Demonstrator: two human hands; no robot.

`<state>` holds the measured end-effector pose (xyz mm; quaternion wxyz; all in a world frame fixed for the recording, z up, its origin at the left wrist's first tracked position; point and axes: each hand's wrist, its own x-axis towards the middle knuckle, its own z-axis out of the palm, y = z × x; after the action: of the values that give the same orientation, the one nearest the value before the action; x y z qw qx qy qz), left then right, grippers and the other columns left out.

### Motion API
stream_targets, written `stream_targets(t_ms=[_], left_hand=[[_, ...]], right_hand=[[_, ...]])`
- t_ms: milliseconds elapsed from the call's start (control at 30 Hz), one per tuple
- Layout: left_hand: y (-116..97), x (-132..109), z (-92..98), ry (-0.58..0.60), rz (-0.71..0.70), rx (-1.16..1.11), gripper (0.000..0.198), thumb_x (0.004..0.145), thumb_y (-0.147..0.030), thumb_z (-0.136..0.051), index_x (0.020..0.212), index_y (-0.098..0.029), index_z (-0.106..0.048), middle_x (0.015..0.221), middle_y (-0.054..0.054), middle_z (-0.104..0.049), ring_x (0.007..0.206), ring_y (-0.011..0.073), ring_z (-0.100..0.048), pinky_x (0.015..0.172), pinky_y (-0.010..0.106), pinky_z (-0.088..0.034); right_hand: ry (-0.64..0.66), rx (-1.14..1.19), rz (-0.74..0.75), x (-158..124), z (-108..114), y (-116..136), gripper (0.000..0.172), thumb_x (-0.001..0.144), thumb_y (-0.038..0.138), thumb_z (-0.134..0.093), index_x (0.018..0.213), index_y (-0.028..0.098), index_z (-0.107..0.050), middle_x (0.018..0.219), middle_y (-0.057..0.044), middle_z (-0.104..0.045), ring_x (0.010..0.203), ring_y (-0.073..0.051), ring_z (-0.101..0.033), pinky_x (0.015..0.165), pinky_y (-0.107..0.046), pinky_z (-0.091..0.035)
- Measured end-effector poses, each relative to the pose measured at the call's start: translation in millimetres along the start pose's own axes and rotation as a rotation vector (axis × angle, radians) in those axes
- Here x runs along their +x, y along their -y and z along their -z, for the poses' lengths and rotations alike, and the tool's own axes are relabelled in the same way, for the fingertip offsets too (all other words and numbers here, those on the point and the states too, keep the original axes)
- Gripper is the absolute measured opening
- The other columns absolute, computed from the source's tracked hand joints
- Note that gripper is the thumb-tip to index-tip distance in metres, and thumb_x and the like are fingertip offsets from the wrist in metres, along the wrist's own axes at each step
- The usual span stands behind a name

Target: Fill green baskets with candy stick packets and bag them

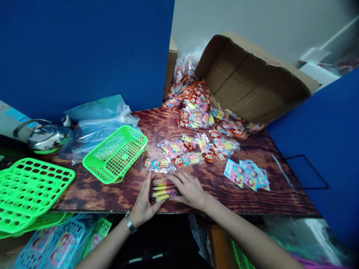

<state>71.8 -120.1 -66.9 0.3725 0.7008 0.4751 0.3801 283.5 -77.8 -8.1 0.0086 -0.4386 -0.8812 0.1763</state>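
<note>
Left hand + right hand: I grip yellow packets by opposite ends, lower centre | why: likely alignment | green basket: centre-left, mouth up.

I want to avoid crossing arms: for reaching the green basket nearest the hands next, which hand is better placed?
Probably the left hand: it is closer to that green basket, on its left. The right hand, farther away, might cross the left. Both hold yellow packets.
</note>
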Motion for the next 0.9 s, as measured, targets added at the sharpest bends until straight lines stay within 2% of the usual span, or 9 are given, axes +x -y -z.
stream_targets(t_ms=[233, 367, 567, 767, 900], left_hand=[[0, -1, 1.2, 0.015, -0.003, 0.029, 0.090, 0.082, -0.032, -0.060, 0.146, -0.023, 0.002, 0.143, 0.018, -0.031, 0.130, 0.0301, -0.037, 0.102, 0.050, -0.038], [0, 0, 1.0, 0.019, -0.003, 0.003, 0.091, 0.081, -0.032, -0.061, 0.146, -0.023, 0.002, 0.142, 0.019, -0.033, 0.128, 0.0303, -0.039, 0.100, 0.049, -0.041], [5, -7, -0.4, 0.034, 0.041, -0.068, 0.091, 0.082, -0.029, -0.062, 0.146, -0.023, 0.003, 0.139, 0.019, -0.038, 0.123, 0.0288, -0.047, 0.096, 0.047, -0.046], [7, -12, -0.7, 0.031, -0.021, 0.029, 0.087, 0.083, -0.028, -0.059, 0.146, -0.022, 0.001, 0.142, 0.019, -0.033, 0.126, 0.0294, -0.042, 0.099, 0.048, -0.043], [3, -9, 2.2, -0.014, -0.095, 0.135, 0.084, 0.083, -0.027, -0.059, 0.146, -0.021, -0.004, 0.138, 0.018, -0.039, 0.116, 0.0253, -0.051, 0.095, 0.042, -0.047]], right_hand=[[-0.063, -0.007, 0.038, -3, -7, -3, 0.077, 0.078, 0.049, -0.063, 0.142, 0.026, -0.027, 0.131, -0.012, -0.046, 0.116, -0.027, -0.046, 0.091, -0.040, -0.043], [-0.083, -0.008, 0.095, -4, -8, -7, 0.075, 0.079, 0.045, -0.063, 0.142, 0.027, -0.027, 0.134, -0.012, -0.044, 0.118, -0.028, -0.044, 0.093, -0.042, -0.042], [-0.110, -0.011, 0.100, -5, -10, -9, 0.077, 0.078, 0.044, -0.063, 0.143, 0.022, -0.028, 0.133, -0.013, -0.046, 0.118, -0.027, -0.044, 0.096, -0.041, -0.040], [-0.073, -0.017, 0.067, -7, -11, -7, 0.073, 0.080, 0.041, -0.061, 0.143, 0.024, -0.028, 0.128, -0.012, -0.051, 0.115, -0.026, -0.047, 0.094, -0.040, -0.040], [0.015, -0.058, 0.080, -5, -11, 1, 0.060, 0.082, 0.039, -0.060, 0.137, 0.024, -0.039, 0.113, -0.010, -0.059, 0.104, -0.025, -0.053, 0.088, -0.037, -0.043]])
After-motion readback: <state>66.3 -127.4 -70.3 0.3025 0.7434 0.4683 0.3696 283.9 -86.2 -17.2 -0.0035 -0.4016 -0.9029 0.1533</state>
